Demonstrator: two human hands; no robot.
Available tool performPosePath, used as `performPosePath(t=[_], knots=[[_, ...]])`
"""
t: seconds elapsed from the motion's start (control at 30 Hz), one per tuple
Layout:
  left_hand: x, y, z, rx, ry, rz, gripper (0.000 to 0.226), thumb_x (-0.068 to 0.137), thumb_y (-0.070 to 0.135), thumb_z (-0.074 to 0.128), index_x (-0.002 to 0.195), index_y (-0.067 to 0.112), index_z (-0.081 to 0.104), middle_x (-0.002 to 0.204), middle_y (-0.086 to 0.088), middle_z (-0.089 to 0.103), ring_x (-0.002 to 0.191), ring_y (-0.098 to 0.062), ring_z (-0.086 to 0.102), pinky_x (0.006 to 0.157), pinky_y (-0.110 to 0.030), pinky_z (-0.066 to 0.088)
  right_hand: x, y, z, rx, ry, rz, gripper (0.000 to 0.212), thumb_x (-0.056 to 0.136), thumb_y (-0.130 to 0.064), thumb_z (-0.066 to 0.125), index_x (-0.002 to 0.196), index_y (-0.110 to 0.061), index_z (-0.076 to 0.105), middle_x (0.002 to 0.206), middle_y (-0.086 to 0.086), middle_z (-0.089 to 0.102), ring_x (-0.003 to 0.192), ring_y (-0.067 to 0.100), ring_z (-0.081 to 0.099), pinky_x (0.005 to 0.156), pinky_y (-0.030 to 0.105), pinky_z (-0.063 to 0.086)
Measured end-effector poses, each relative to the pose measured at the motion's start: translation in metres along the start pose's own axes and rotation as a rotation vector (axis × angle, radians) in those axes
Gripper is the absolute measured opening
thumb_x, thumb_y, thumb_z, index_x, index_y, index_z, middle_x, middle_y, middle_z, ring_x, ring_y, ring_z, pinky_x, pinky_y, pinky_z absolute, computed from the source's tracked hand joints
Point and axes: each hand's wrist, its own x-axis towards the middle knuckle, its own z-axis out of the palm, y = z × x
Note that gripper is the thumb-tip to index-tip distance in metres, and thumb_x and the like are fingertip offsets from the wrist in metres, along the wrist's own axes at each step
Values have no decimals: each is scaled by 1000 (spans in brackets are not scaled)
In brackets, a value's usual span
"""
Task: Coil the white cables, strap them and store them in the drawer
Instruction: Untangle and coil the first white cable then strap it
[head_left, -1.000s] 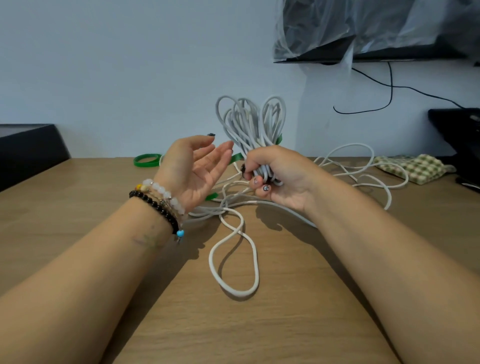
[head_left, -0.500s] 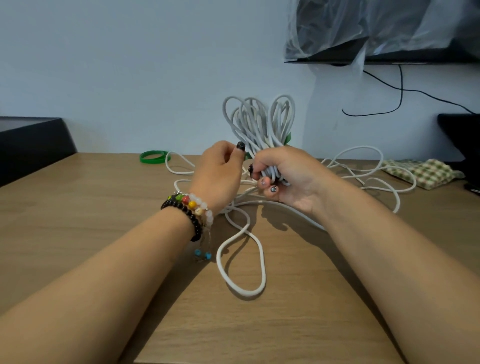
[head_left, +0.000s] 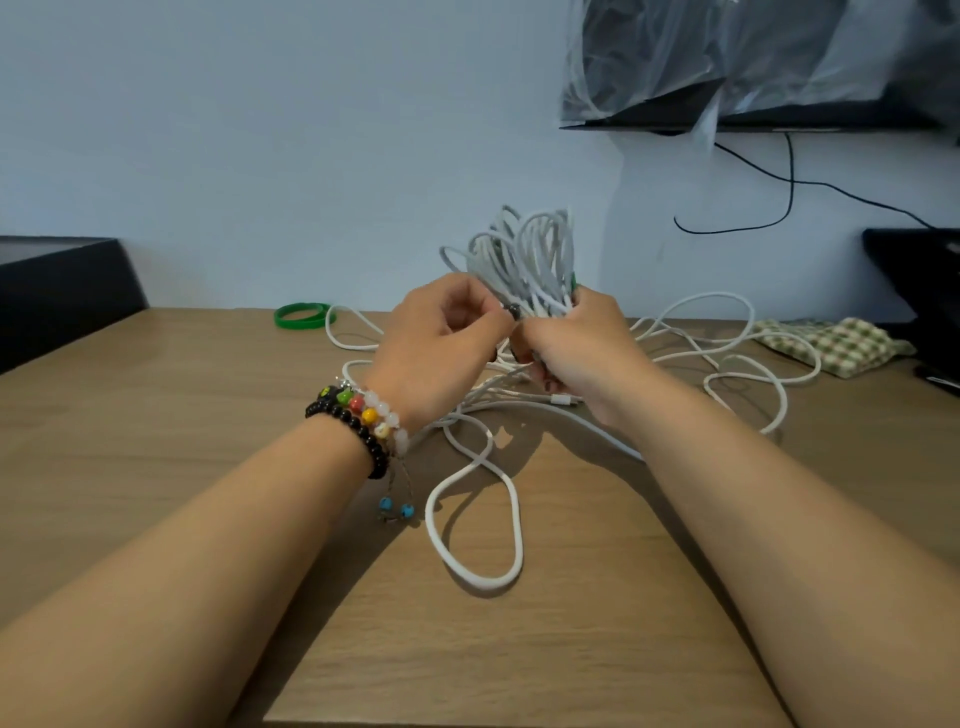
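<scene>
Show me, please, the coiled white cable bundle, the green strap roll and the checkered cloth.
coiled white cable bundle (head_left: 524, 254), head view, upper loops.
green strap roll (head_left: 301, 315), head view, front rim.
checkered cloth (head_left: 836, 345), head view, middle.

text: none readable | labels: none | brands: none | numbers: none (the beads of the bracelets (head_left: 363, 415) at centre left bear marks too small to read)

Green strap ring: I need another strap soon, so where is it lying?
The green strap ring lies on the wooden table at the far left, near the wall, just left of the loose white cable.
</scene>
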Motion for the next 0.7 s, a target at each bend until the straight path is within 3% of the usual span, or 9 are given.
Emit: performPosePath(t=[0.1, 0.27, 0.4, 0.47, 0.6, 0.7], knots=[[-2, 1, 1, -31, -41, 81, 10, 77, 19, 61, 70, 12, 60, 58, 1, 57, 58, -18, 50, 57, -30, 40, 1, 5, 7, -114, 28, -110, 24, 68, -11, 66, 89, -23, 65, 73, -1, 67, 61, 21, 59, 53, 29, 45], [-4, 3, 2, -128, -62, 135, 4, 83, 15, 63, 80, 15, 65, 74, -28, 63, 63, -29, 53, 61, -32, 44, 2, 7, 8, -237, 70, -204, 26, 75, -23, 71, 100, -25, 64, 88, -6, 68, 81, 16, 63, 65, 28, 50], [-5, 5, 8, -214, -3, 30, 7, 90, -1, 62, 90, -1, 69, 58, 3, 65, 46, 2, 52, 48, -8, 39, 2, 8, 12, -354, 110, -251, 24, 77, -23, 67, 101, -23, 62, 91, -4, 66, 85, 21, 62, 66, 30, 50], [-6, 6, 11, -277, 41, -32, 9, 89, -2, 62, 95, -5, 69, 50, 12, 61, 40, 4, 50, 44, -5, 35, 2, 8, 15, -386, 131, -271, 22, 78, -22, 64, 100, -22, 59, 91, -2, 65, 86, 23, 60, 68, 32, 50], [-7, 9, 15, -367, 112, -153, 11, 89, 3, 63, 95, -4, 69, 41, 14, 54, 38, 4, 49, 42, -5, 35, 0, 9, 19, -458, 139, -311, 18, 80, -19, 61, 92, -23, 48, 77, -7, 52, 75, 21, 51, 51, 25, 35], [-7, 8, 14, -397, 136, -265, 14, 87, 16, 68, 88, 2, 71, 40, 14, 49, 35, 0, 40, 38, -11, 30, -5, 9, 22, -500, 133, -337, 22, 81, -20, 62, 96, -21, 46, 81, -2, 56, 78, 25, 54, 56, 30, 40]])
